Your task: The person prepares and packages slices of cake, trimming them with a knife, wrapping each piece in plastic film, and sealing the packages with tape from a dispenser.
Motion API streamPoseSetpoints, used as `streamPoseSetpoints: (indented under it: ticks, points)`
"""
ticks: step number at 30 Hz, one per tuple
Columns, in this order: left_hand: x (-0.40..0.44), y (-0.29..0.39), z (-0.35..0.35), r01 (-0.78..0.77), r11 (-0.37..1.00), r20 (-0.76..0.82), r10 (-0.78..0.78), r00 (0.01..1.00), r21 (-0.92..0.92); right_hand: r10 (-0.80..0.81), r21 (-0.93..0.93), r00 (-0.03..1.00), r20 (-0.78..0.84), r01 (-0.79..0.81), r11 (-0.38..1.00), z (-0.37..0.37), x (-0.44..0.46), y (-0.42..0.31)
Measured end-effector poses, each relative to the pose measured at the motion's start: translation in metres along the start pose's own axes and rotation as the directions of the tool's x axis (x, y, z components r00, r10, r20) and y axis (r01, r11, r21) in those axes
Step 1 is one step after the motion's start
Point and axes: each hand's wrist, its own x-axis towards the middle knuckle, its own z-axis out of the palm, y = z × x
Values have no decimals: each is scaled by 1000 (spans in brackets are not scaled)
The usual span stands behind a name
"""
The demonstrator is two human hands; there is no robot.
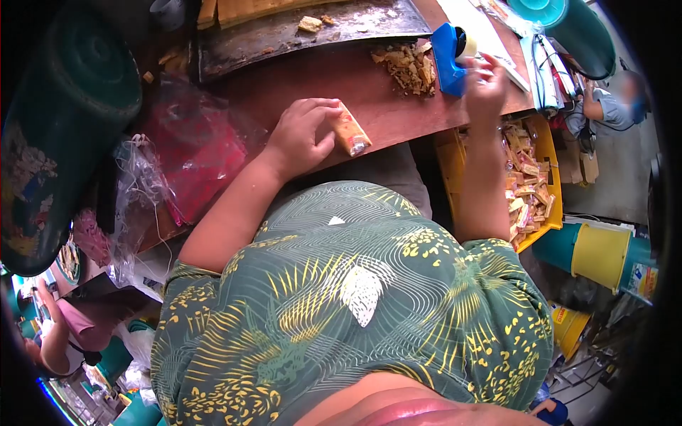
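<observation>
My left hand (302, 135) holds a clear-wrapped packet of golden-brown biscuit (351, 130) at the table's front edge. Its fingers bend over the packet's left end, with the thumb along the near side. Beside the blue tape dispenser (447, 60), my right hand (487, 84) is raised with its fingers curled into a pinch. A roll of tape (466, 44) sits in the dispenser, close to those fingertips. Whatever lies between the right fingers is too small and blurred to make out.
Broken crumbs (410, 65) lie left of the dispenser. Behind them is a dark baking tray (312, 39). A yellow crate (555, 177) of wrapped packets stands below my right forearm. Clear and red plastic bags (202, 135) lie at left. Two other people work at the sides.
</observation>
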Motion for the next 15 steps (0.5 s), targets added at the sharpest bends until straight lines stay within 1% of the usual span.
streamPoseSetpoints:
  ticks: [1, 2, 3, 4, 5, 6, 8, 9, 10, 11, 12, 13, 15]
  points:
    - [0, 1, -1, 8, 1000, 6, -8, 1000, 13, 4, -225, 999, -52, -15, 974, -17, 18, 37]
    - [1, 2, -1, 14, 1000, 12, -14, 1000, 25, 401, 78, 902, 161, -417, 906, -28, 29, 71]
    - [3, 3, 0, 18, 999, 18, -19, 1000, 35, 603, 21, 758, 249, -626, 779, -34, 34, 61]
    - [4, 4, 2, 1, 998, -16, 0, 1000, 64, 763, -55, 561, 319, -793, 606, -35, 38, 44]
    - [3, 4, 4, -12, 995, -50, 16, 999, 94, 774, 150, 523, 356, -850, 506, -25, 31, 38]
    - [2, 5, 6, -20, 992, -82, 30, 996, 127, 722, 178, 590, 361, -804, 568, -24, 30, 40]
    - [1, 2, 6, 13, 1000, -25, -13, 1000, 20, 600, 238, 710, 369, -696, 677, -17, 30, 45]
    - [2, -1, 5, 31, 999, 5, -31, 1000, -30, 496, 170, 822, 280, -551, 817, -14, 27, 50]
    - [1, -1, 3, 27, 1000, 4, -26, 1000, -14, 362, 85, 910, 201, -384, 919, -13, 24, 53]
    - [1, 1, 1, 25, 1000, 5, -25, 1000, 1, 168, -41, 978, 124, -165, 986, -15, 18, 41]
    - [-1, 2, 1, 24, 1000, 7, -24, 1000, 14, -42, -179, 996, 74, 55, 982, -21, 7, 28]
    - [-2, 2, 2, 42, 996, -1, -42, 999, -79, -83, -300, 994, 71, 101, 949, -24, -2, 30]
    - [-3, 0, 5, 69, 962, -12, -75, 997, -266, -4, -362, 998, 62, 26, 932, -30, -22, 60]
